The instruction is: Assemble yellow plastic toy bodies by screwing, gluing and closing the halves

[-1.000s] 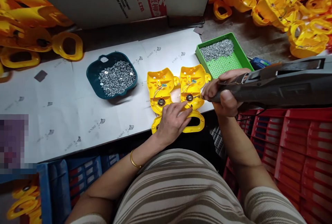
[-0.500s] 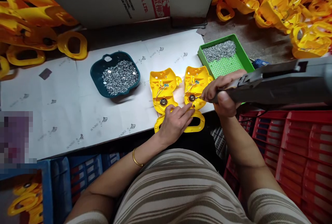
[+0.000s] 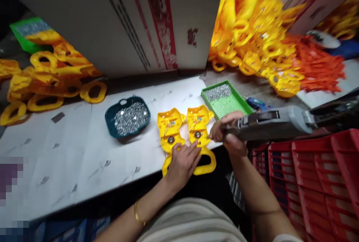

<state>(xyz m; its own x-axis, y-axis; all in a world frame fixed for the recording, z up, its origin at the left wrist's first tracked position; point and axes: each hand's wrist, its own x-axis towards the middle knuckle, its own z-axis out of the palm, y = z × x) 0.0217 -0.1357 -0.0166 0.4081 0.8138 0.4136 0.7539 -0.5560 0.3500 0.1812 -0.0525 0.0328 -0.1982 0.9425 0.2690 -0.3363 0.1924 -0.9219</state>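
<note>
Two yellow plastic shell halves lie side by side at the table's front edge, hollow side up, each with wires and a round dark part inside. The fingers of my left hand point(image 3: 181, 163) stretch across the lower ends of the left shell point(image 3: 167, 120) and the right shell point(image 3: 196, 116). In my right hand point(image 3: 234, 143) is a grey electric screwdriver point(image 3: 269, 124), held nearly level, its tip at the right shell near the round part. My fingers partly cover the tip. Below the shells, yellow loop handles point(image 3: 213, 159) show beside my left hand.
A dark teal basin point(image 3: 112, 131) of small metal screws stands to the left. Behind the screwdriver is a green tray point(image 3: 239, 101) with more metal pieces. Yellow parts point(image 3: 252, 28) pile up behind, beside a large carton point(image 3: 123, 28). Red crates point(image 3: 308, 174) stand at right.
My view has tilted up, so the table sits lower and orange parts show at the back right. Both hands keep nearly the same place on the shells; the screwdriver stays at the right one.
</note>
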